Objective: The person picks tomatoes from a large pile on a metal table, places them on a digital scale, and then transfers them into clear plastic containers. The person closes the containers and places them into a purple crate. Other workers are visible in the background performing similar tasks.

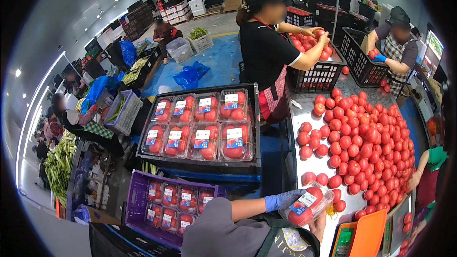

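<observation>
My left hand [285, 200], in a blue glove, grips the left side of a clear plastic clamshell box [306, 204] of tomatoes. A printed label lies across its lid. My bare right hand [317, 222] holds the same box from below and its right side; its fingers are partly hidden. Yellow rubber bands [332, 211] show beside the box near my right hand. Just beyond, loose tomatoes [357, 139] are heaped on a metal table [301, 166].
A black crate [198, 166] of packed boxes stands left, with a purple crate [134, 200] below it. An orange scale [367, 233] sits right of my hands. Across the table, two co-workers [267, 43] handle tomatoes at black crates [317, 76]. Another person's hand [414, 180] touches the heap.
</observation>
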The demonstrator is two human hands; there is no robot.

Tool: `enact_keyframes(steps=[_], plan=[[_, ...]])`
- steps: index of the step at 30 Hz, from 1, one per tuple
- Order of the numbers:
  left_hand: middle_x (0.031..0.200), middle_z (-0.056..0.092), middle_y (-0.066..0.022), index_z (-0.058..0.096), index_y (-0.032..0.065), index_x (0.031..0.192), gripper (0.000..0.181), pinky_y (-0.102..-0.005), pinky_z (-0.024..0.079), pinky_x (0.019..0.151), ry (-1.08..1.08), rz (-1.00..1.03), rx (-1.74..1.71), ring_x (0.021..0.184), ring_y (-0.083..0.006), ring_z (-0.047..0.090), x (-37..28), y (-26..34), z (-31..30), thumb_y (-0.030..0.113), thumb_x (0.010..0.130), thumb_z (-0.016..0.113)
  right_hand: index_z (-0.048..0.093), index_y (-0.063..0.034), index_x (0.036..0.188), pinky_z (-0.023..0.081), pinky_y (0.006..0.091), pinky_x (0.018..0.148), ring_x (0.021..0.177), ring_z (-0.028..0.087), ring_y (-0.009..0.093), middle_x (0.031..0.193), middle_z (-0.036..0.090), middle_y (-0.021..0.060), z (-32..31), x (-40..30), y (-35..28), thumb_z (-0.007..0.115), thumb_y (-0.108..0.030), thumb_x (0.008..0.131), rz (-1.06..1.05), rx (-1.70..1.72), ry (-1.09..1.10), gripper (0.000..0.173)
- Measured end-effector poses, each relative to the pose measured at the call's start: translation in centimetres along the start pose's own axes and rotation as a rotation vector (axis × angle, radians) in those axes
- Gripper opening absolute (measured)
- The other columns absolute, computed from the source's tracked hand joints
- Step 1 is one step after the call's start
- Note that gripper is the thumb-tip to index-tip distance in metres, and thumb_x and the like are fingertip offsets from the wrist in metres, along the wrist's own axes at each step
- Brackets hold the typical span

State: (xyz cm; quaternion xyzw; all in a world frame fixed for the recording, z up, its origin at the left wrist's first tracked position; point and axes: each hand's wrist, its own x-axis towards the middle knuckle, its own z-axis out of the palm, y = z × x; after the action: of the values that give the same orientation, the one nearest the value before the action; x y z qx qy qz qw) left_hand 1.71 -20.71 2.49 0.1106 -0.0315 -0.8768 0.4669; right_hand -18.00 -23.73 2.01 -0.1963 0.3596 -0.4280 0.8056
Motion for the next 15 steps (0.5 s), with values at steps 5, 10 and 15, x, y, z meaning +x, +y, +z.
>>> enact_keyframes(steps=[5, 10, 15], plan=[[0.116, 0.066, -0.0158, 0.058, 0.0, 0.124, 0.048, -0.0376, 0.052, 0.094, -0.061, -0.006, 0.018, 0.102, -0.0242, 0.066, -0.3, 1.1, -1.1, 0.033, 0.091, 0.065, 0.061, -0.0023, 0.088, 0.044, 0.0279, 0.053, 0.057, 0.054, 0.014, 0.07, 0.058, 0.0049, -7.2, 1.4, -3.0, 0.065, -0.021, 0.092, 0.45, -0.643, -0.277, 0.019], [0.105, 0.071, -0.0135, 0.064, 0.0006, 0.113, 0.035, -0.0365, 0.055, 0.089, -0.165, -0.061, 0.042, 0.092, -0.0217, 0.07, -0.6, 2.9, -1.3, 0.027, 0.091, 0.065, 0.051, -0.0134, 0.072, 0.022, 0.017, 0.034, 0.04, 0.031, 0.004, 0.054, 0.038, -0.0067, -11.3, 4.2, -9.4, 0.056, -0.03, 0.097, 0.228, -0.037, -0.074, 0.031], [0.1, 0.072, -0.0127, 0.066, 0.002, 0.107, 0.029, -0.0355, 0.057, 0.083, -0.147, -0.046, 0.075, 0.087, -0.0209, 0.071, -0.2, 3.2, -1.0, 0.025, 0.09, 0.066, 0.055, -0.0103, 0.075, 0.036, 0.0211, 0.045, 0.05, 0.043, 0.005, 0.061, 0.047, -0.0061, -3.0, 4.9, -9.3, 0.058, -0.022, 0.096, 0.096, -0.473, -0.107, 0.024]])
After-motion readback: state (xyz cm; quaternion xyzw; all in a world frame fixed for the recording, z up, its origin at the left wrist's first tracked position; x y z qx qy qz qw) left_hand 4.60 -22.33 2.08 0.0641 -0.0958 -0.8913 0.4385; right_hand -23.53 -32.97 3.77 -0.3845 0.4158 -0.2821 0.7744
